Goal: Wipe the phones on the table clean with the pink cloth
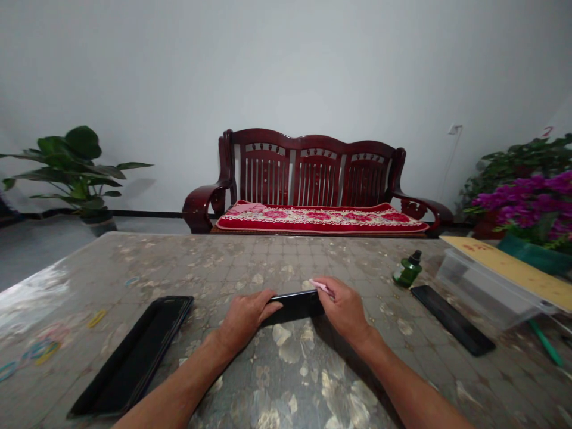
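Observation:
A dark smartphone (295, 306) is held on its long edge, tilted, just above the patterned table. My left hand (245, 316) grips its left end, thumb along the near face. At the phone's right end, my right hand (343, 307) is closed on a small pale pink cloth (322, 287), which touches the phone's top corner. Most of the right fingers are hidden behind the hand. To the left of my arms lies a black tablet (134, 354) in a case.
A green bottle with a black cap (407, 269) and a long black device (452, 320) sit to the right. Beyond is a clear plastic box (487, 292) under a yellow board (504, 268). Colourful bands (44, 350) lie left. A wooden bench (313, 173) stands behind the table.

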Available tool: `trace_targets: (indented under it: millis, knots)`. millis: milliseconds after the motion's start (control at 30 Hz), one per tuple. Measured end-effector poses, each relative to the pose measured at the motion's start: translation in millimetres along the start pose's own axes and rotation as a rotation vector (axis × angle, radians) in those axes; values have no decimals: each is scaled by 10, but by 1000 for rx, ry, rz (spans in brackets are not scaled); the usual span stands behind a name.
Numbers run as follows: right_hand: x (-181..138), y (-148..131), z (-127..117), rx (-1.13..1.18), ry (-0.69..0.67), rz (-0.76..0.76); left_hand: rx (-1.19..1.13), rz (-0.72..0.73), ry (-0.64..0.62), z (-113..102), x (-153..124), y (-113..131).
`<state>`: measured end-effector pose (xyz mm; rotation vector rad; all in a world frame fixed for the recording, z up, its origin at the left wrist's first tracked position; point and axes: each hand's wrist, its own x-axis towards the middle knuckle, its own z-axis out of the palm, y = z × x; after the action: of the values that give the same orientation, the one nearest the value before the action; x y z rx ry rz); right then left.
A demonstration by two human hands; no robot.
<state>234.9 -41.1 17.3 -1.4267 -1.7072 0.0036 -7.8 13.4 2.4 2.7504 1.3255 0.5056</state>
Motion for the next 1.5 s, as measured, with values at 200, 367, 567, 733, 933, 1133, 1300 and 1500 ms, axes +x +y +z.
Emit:
trace_targets:
  millis: [200,367,567,733,933,1133,1300,1500]
  knots:
    - [-65,-159,-29,-187,-1,-371,-38,45,56,28,-62,2]
    - [-115,-346,92,-218,-55,-510,-88,80,124,60,-83,32]
    - [-102,-363,116,-216,-76,-549,-92,99,148,76,-89,45]
    - [-48,-117,-59,-229,-6,-502,-44,55,119,71,-78,44]
    - [-49,8,-96,-231,41,-468,-56,10,101,69,-72,51]
    - [-66,35,-35,-176,4,-390,-75,-18,74,63,-68,64]
    - [-65,116,-9,-94,63,-187,-51,-55,40,45,-61,77]
    - [-71,126,39,12,48,38,-58,-66,23,35,-60,88]
